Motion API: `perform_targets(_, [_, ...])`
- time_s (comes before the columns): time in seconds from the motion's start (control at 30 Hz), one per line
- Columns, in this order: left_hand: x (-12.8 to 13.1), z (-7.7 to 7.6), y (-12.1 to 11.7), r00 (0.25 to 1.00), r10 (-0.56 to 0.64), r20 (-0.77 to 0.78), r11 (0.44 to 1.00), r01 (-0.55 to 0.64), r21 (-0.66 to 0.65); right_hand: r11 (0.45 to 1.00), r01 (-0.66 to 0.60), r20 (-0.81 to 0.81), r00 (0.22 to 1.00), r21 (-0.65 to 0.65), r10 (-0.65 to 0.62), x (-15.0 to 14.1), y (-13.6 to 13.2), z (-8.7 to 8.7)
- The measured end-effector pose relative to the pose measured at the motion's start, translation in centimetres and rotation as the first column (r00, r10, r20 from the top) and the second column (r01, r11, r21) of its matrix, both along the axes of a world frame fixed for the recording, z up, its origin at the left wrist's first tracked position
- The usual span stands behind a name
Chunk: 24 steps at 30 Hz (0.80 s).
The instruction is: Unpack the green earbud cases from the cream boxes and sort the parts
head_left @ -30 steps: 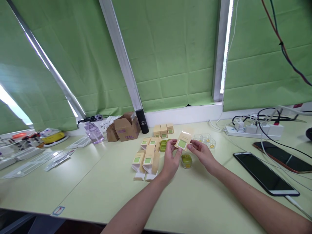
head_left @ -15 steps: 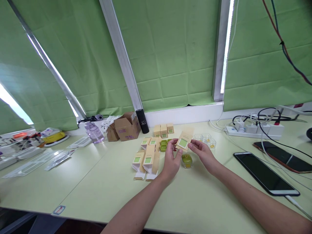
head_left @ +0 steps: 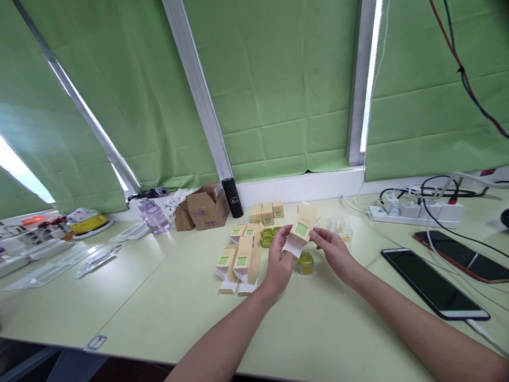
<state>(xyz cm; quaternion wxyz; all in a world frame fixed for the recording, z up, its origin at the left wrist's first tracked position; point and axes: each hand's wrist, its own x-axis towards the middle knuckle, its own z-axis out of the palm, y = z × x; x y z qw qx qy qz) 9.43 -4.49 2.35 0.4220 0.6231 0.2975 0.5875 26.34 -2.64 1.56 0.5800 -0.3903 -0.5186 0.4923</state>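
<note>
At frame centre, the carton (head_left: 301, 229) is sitting between the hands, above the small jar (head_left: 306, 262) on the table (head_left: 159, 307). Flat cartons (head_left: 237, 262) are lying to its left, a power strip (head_left: 413, 211) and phone (head_left: 435, 283) to its right.

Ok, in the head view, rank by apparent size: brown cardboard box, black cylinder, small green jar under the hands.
1. Brown cardboard box
2. Black cylinder
3. Small green jar, though it is partly hidden by the tan carton held in both hands.
</note>
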Motion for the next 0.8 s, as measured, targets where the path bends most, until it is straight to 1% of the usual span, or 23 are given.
perform_targets(0.17, [-0.1, 0.3, 0.0, 0.989, 0.122, -0.079, 0.991, -0.117, 0.066, 1.0, -0.021, -0.027, 0.999, -0.01, 0.021, -0.1, -0.2, 0.1])
perform_targets(0.27, [-0.3, 0.6, -0.2, 0.981, 0.146, -0.124, 0.985, -0.133, 0.106, 1.0, -0.023, -0.044, 0.999, -0.017, 0.022, -0.2, -0.3, 0.3])
perform_targets(0.37, [-0.6, 0.6, -0.4, 0.977, 0.165, -0.136, 0.978, -0.145, 0.148, 1.0, -0.022, -0.054, 0.998, -0.022, 0.021, -0.2, -0.4, 0.4])
perform_targets(0.53, [-0.7, 0.4, -0.4, 0.938, 0.294, -0.182, 0.936, -0.245, 0.252, 1.0, -0.017, -0.033, 0.999, -0.02, 0.017, -0.3, -0.7, 0.7])
perform_targets(0.63, [-0.6, 0.3, -0.2, 0.906, 0.373, -0.199, 0.907, -0.312, 0.282, 1.0, -0.015, -0.025, 1.0, -0.024, 0.014, -0.4, -0.9, 1.0])
perform_targets(0.7, [-0.5, 0.2, -0.1, 0.891, 0.405, -0.208, 0.896, -0.34, 0.287, 0.999, -0.015, -0.032, 0.999, -0.031, 0.014, -0.5, -1.0, 1.1])
perform_targets(0.8, [-0.5, 0.1, 0.0, 0.882, 0.42, -0.212, 0.889, -0.353, 0.29, 0.999, -0.007, -0.04, 0.999, -0.041, 0.005, -0.5, -0.9, 1.0])
